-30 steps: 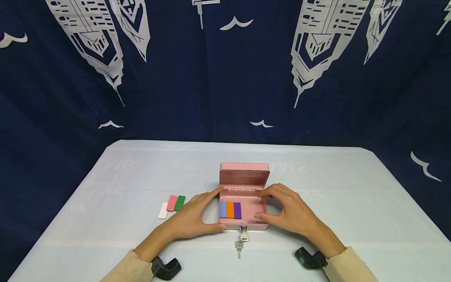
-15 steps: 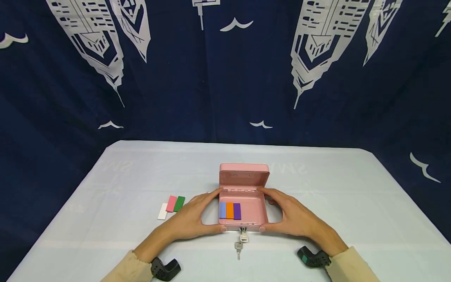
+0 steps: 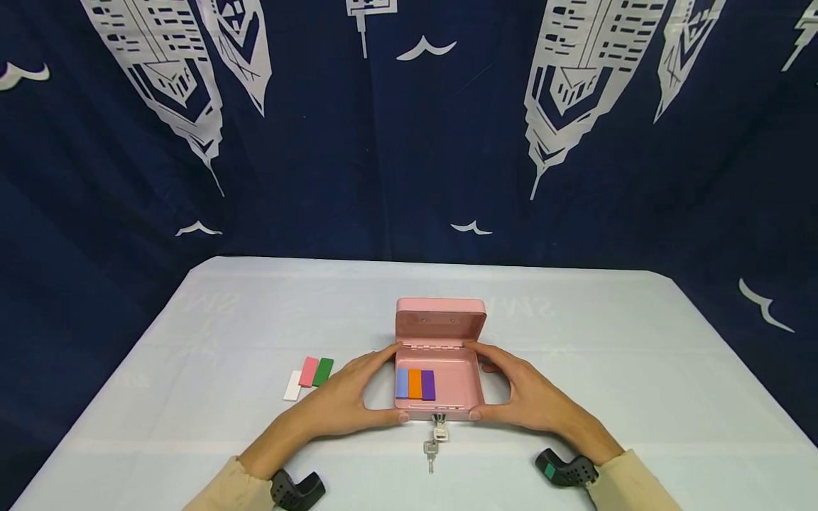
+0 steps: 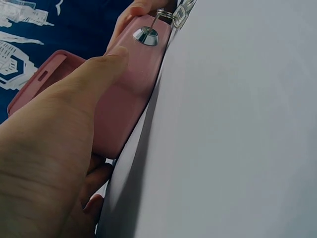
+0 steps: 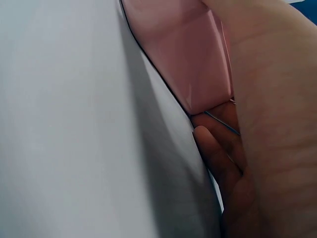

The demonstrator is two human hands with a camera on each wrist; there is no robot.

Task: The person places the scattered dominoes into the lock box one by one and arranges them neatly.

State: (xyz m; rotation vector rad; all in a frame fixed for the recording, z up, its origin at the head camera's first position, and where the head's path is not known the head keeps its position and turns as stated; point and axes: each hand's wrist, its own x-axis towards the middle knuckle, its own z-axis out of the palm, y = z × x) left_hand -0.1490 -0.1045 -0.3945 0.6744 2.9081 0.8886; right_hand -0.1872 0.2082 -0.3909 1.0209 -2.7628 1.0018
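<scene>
A pink cash box stands on the table with its lid raised at the back. Inside, at its left, light blue, orange and purple strips lie side by side. My left hand grips the box's left side, thumb on the front wall and index finger at the rear corner. On the opposite side my right hand holds it the same way. Keys hang from the front lock. In the right wrist view, curled fingers show beside the box's wall.
Left of the box, beside my left hand, lie a white strip, a pink strip and a green strip. The white table ends at a dark blue patterned curtain.
My right hand has moved from inside the box's right edge to its outside, with the thumb now on the front wall. The left hand keeps its hold, and the strips lie as before.
</scene>
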